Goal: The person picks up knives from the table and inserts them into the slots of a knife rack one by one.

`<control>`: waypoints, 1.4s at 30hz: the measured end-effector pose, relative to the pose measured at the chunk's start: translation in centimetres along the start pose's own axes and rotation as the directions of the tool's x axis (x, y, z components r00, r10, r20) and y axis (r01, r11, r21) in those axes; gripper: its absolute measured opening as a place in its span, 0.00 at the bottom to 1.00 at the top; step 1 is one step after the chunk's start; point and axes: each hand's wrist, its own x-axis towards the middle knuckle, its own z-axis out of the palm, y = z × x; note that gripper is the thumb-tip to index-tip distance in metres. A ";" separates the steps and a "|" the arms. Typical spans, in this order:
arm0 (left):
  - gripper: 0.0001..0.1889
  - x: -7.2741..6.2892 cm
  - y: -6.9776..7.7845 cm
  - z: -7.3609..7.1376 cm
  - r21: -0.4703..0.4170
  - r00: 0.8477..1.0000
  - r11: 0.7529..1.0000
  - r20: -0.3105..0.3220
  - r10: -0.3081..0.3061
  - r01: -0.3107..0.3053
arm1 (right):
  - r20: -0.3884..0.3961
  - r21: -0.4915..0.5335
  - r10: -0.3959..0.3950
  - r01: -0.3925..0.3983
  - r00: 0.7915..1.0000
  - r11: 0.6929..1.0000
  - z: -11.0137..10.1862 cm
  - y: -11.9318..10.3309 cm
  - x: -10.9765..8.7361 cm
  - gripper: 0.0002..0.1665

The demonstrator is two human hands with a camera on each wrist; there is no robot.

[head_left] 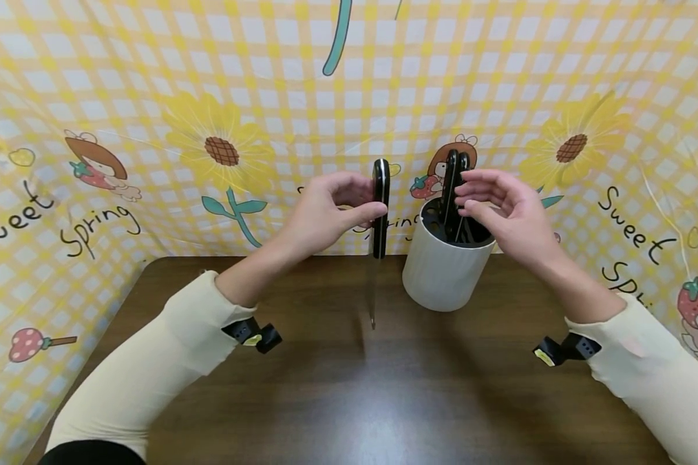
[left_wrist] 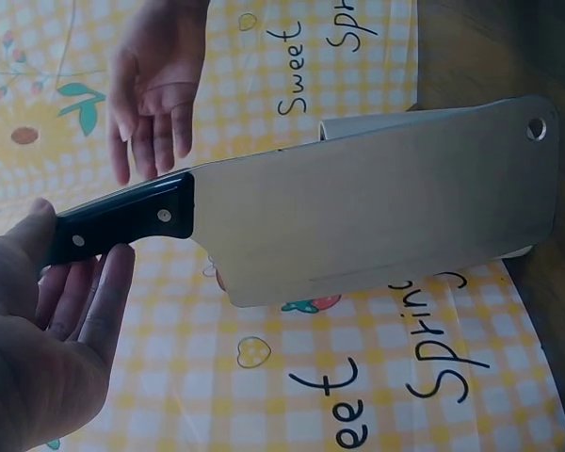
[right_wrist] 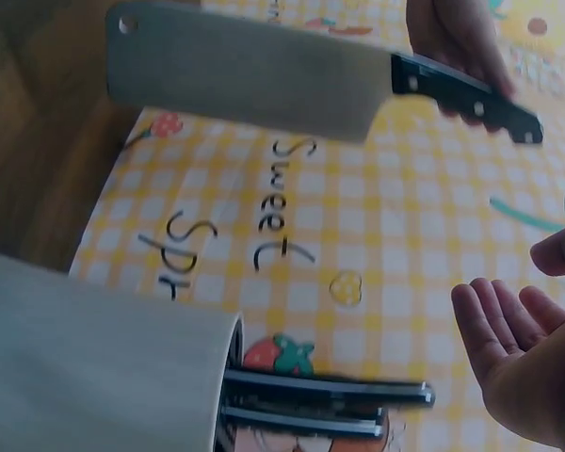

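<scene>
My left hand pinches the black riveted handle of a cleaver between thumb and fingers. Its broad blade, with a hole near the tip corner, points down above the table, edge-on to the head view. To the right stands a white ribbed knife holder with a black slotted top, from which several black handles stick up. My right hand is beside those handles with its fingers loosely bent; the right wrist view shows a gap between this hand and the handles.
The brown wooden table extends in front of both arms. A yellow checked cloth with flowers and lettering hangs behind and at both sides, close behind the knife holder. Small black cameras sit on both wrists.
</scene>
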 end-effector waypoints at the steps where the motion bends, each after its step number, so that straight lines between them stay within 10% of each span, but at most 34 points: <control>1: 0.14 0.1 0.0 0.1 -0.001 1.000 1.000 -0.002 -0.001 0.001 | 0.007 0.004 0.000 0.000 1.000 1.000 0.3 -0.1 -0.1 0.19; 42: 0.13 2.2 1.4 3.9 -0.007 0.993 0.996 -0.082 0.087 -0.088 | 0.077 -0.115 0.032 -0.023 0.997 0.993 4.8 0.2 -0.7 0.19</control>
